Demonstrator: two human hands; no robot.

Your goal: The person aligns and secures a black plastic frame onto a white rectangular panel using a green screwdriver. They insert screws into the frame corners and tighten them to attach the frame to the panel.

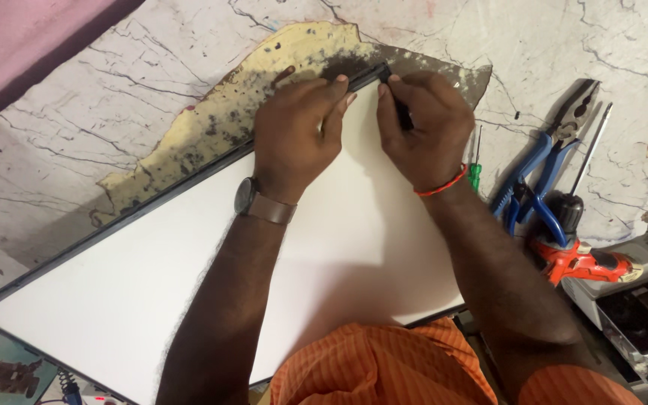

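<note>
A large white flat panel [151,270] with a thin black frame lies slanted across a marbled floor. My left hand [298,131], with a wristwatch on its wrist, presses its fingers on the black frame strip [365,75] at the panel's far corner. My right hand [421,127], wearing a red thread band, pinches the same corner of the frame from the right side. Both hands meet at that corner, fingertips almost touching. Whether a tool is in the right hand I cannot tell.
Blue-handled pliers [545,154], a screwdriver with a dark handle [575,191], a small green-tipped screwdriver [475,169] and a red-handled tool [590,259] lie to the right. A grey device [639,300] sits at the lower right. A worn patch [211,112] marks the floor behind the panel.
</note>
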